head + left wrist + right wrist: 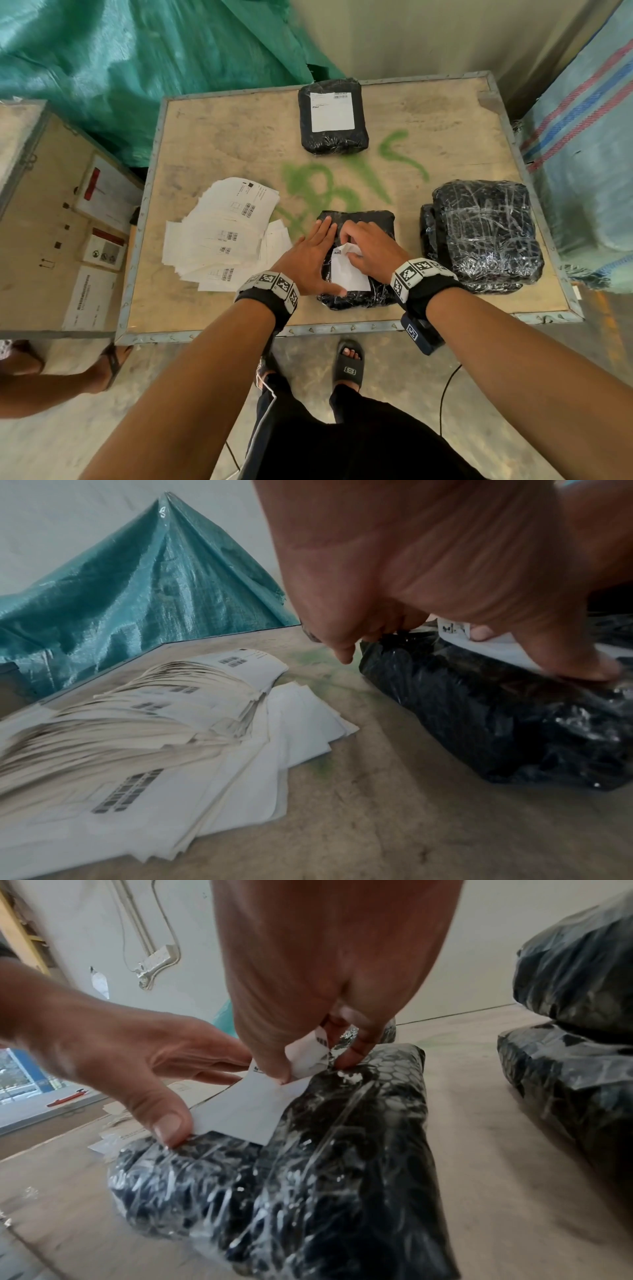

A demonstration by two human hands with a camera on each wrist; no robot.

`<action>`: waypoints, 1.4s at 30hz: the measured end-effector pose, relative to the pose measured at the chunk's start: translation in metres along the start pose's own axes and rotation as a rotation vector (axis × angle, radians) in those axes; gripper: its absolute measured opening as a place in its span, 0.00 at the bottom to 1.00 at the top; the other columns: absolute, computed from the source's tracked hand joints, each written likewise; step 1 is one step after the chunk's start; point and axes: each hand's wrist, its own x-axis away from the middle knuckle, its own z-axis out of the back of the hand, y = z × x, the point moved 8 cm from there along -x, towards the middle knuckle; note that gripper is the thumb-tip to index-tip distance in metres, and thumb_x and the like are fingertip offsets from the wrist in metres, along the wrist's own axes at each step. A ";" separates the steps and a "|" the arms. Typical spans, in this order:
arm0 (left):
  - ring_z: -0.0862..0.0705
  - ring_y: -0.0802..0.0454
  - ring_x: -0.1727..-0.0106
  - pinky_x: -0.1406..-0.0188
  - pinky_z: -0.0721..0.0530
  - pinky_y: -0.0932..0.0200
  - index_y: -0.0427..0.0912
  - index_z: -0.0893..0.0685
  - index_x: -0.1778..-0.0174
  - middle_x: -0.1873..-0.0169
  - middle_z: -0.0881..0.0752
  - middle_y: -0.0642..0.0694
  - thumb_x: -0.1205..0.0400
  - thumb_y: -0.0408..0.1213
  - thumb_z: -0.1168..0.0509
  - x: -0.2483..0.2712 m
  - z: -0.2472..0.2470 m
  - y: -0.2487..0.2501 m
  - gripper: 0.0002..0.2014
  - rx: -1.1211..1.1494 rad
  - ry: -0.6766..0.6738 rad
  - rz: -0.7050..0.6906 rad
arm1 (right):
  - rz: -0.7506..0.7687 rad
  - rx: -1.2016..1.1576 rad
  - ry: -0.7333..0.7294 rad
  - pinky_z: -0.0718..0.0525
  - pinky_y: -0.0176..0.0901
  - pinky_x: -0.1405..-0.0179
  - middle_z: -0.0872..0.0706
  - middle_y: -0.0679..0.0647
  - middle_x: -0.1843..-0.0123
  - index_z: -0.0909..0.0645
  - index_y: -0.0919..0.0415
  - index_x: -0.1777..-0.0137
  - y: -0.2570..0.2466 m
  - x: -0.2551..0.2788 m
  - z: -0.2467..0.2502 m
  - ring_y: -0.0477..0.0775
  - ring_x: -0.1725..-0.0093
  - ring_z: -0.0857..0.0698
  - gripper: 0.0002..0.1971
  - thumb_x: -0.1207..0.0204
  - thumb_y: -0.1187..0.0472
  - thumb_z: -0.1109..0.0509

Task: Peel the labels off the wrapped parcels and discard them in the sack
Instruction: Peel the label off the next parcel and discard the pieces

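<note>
A black film-wrapped parcel (359, 298) (496, 710) (308, 1177) lies near the front edge of the wooden crate top (239, 144). Its white label (349, 275) (496, 645) (246, 1110) is partly lifted at the far end. My right hand (352, 240) (308, 1064) pinches that lifted end between thumb and fingers. My left hand (308, 253) (411, 615) (137, 1064) lies flat with straight fingers on the parcel's left side, its thumb pressing by the label's near corner. A second black parcel (334, 144) with its label (331, 114) sits at the far edge.
A fanned pile of loose labels (222, 236) (154, 723) lies left of my hands. Two stacked bare parcels (486, 236) (575, 1015) stand on the right. A striped woven sack (589, 137) stands beyond the right edge, teal sheeting (137, 68) at back left. Another person's foot (109, 363) is at lower left.
</note>
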 end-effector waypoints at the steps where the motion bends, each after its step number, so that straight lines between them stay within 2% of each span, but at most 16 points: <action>1: 0.66 0.51 0.13 0.13 0.51 0.40 0.43 0.65 0.12 0.13 0.68 0.48 0.33 0.72 0.27 0.000 -0.002 -0.001 0.69 0.001 -0.007 0.005 | 0.008 -0.009 0.004 0.21 0.56 0.52 0.23 0.51 0.56 0.29 0.52 0.47 0.000 0.001 0.000 0.55 0.54 0.27 0.10 0.25 0.65 0.34; 4: 0.65 0.52 0.13 0.13 0.51 0.39 0.44 0.65 0.12 0.14 0.69 0.50 0.36 0.72 0.26 -0.002 -0.003 -0.002 0.71 0.014 -0.007 0.026 | 0.043 0.001 0.021 0.21 0.55 0.49 0.24 0.50 0.55 0.25 0.48 0.42 0.001 0.002 -0.005 0.56 0.52 0.26 0.14 0.24 0.64 0.35; 8: 0.63 0.51 0.12 0.13 0.50 0.38 0.44 0.66 0.12 0.13 0.69 0.50 0.36 0.72 0.25 -0.003 -0.003 -0.003 0.72 -0.030 -0.014 0.053 | 0.030 0.006 0.067 0.20 0.58 0.49 0.23 0.51 0.52 0.18 0.56 0.52 0.003 0.005 -0.007 0.55 0.49 0.27 0.03 0.23 0.62 0.31; 13: 0.64 0.50 0.12 0.13 0.49 0.37 0.44 0.67 0.13 0.14 0.69 0.51 0.36 0.71 0.24 -0.003 -0.005 -0.002 0.72 -0.041 -0.030 0.065 | -0.005 0.074 0.085 0.27 0.50 0.50 0.23 0.50 0.50 0.21 0.55 0.53 0.001 0.008 -0.009 0.55 0.46 0.26 0.03 0.24 0.60 0.31; 22: 0.65 0.51 0.12 0.14 0.50 0.36 0.45 0.68 0.13 0.14 0.71 0.51 0.36 0.71 0.24 -0.002 -0.006 -0.003 0.72 -0.036 -0.040 0.075 | 0.027 0.176 0.026 0.27 0.50 0.48 0.23 0.49 0.47 0.27 0.53 0.48 -0.002 0.013 -0.009 0.53 0.45 0.26 0.07 0.21 0.55 0.32; 28: 0.65 0.50 0.12 0.14 0.47 0.36 0.45 0.68 0.13 0.14 0.71 0.51 0.36 0.70 0.24 -0.003 -0.006 -0.004 0.71 -0.033 -0.050 0.075 | 0.022 0.069 -0.012 0.25 0.54 0.49 0.24 0.51 0.47 0.28 0.56 0.47 -0.003 0.012 -0.011 0.54 0.53 0.22 0.08 0.19 0.58 0.31; 30: 0.66 0.50 0.12 0.14 0.47 0.36 0.45 0.68 0.13 0.14 0.71 0.51 0.35 0.70 0.24 -0.003 -0.006 -0.004 0.71 -0.030 -0.052 0.073 | 0.035 0.037 -0.004 0.24 0.52 0.54 0.26 0.52 0.46 0.27 0.57 0.47 -0.003 0.012 -0.011 0.52 0.57 0.24 0.10 0.21 0.59 0.28; 32: 0.66 0.50 0.13 0.14 0.47 0.36 0.45 0.68 0.13 0.14 0.71 0.51 0.36 0.70 0.24 -0.003 -0.006 -0.003 0.71 -0.033 -0.049 0.074 | 0.068 0.065 0.038 0.24 0.50 0.56 0.26 0.52 0.46 0.26 0.57 0.49 -0.004 0.014 -0.009 0.52 0.55 0.27 0.11 0.23 0.59 0.26; 34: 0.65 0.50 0.12 0.14 0.46 0.36 0.45 0.68 0.13 0.14 0.70 0.50 0.36 0.70 0.24 -0.003 -0.005 -0.004 0.72 -0.030 -0.045 0.071 | 0.099 0.181 0.104 0.25 0.49 0.56 0.24 0.50 0.48 0.26 0.55 0.52 -0.006 0.017 -0.005 0.53 0.51 0.28 0.11 0.26 0.56 0.25; 37: 0.65 0.50 0.12 0.14 0.45 0.35 0.45 0.67 0.13 0.14 0.70 0.50 0.37 0.71 0.24 -0.003 -0.006 -0.005 0.72 -0.020 -0.037 0.066 | 0.130 0.284 0.171 0.30 0.46 0.54 0.20 0.46 0.53 0.24 0.52 0.56 -0.008 0.021 -0.001 0.54 0.50 0.26 0.10 0.29 0.55 0.25; 42: 0.65 0.50 0.12 0.15 0.44 0.35 0.45 0.67 0.13 0.14 0.70 0.50 0.37 0.71 0.24 -0.003 -0.006 -0.005 0.72 -0.012 -0.035 0.061 | 0.117 0.337 0.188 0.29 0.51 0.49 0.18 0.41 0.63 0.23 0.49 0.61 -0.010 0.023 0.002 0.51 0.54 0.25 0.09 0.31 0.51 0.24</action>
